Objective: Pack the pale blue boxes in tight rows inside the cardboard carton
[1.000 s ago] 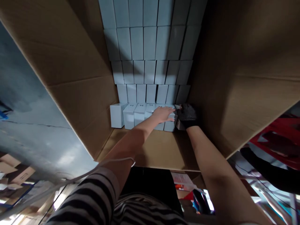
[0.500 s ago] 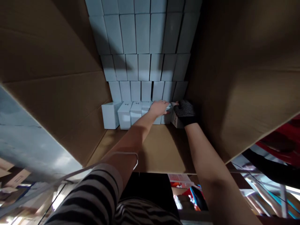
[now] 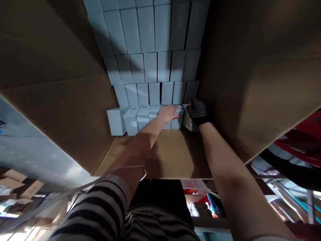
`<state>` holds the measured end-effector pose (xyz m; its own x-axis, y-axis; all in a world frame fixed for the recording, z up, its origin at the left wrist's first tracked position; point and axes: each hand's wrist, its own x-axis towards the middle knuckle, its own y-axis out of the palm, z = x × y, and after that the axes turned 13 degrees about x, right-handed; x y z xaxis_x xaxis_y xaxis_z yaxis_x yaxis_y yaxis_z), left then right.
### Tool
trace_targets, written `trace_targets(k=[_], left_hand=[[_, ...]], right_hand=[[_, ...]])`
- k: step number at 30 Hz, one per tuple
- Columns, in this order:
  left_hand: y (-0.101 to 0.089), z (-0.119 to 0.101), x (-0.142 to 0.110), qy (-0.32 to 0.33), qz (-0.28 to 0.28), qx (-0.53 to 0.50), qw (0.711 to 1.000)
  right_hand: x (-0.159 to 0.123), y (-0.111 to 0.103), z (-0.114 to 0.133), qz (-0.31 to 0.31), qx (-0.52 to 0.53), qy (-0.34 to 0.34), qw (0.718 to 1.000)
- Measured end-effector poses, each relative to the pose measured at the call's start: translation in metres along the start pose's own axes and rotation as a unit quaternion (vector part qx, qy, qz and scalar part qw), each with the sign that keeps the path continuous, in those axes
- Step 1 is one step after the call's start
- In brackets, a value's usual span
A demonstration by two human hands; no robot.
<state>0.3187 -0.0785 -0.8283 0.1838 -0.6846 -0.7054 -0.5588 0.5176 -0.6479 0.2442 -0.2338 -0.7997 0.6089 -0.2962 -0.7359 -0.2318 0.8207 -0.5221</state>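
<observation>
Reaching deep into a carton (image 3: 75,100), the bare left hand (image 3: 168,112) lies flat and unclenched on the front row of white boxes (image 3: 140,117), while the gloved right hand (image 3: 198,111) grasps the end box (image 3: 188,123) by the right wall

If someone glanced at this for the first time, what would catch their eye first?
The wall of small white boxes packed at the far end of a big cardboard carton. Low down, the bare left hand lies on the front row of boxes, and the black-gloved right hand grips the tilted end box beside it.
</observation>
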Motion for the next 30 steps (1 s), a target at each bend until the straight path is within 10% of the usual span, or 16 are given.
trace_targets(k=[14,30], left_hand=[[-0.001,-0.001,-0.007,-0.018,0.002,-0.001,1.0],[-0.021,0.014,-0.039,-0.02,0.011,0.029,0.999]], right_hand=[[-0.078,0.045,-0.013,-0.164,0.265,0.054,0.949],[-0.032,0.096,-0.04,-0.144,0.246,0.045,0.958]])
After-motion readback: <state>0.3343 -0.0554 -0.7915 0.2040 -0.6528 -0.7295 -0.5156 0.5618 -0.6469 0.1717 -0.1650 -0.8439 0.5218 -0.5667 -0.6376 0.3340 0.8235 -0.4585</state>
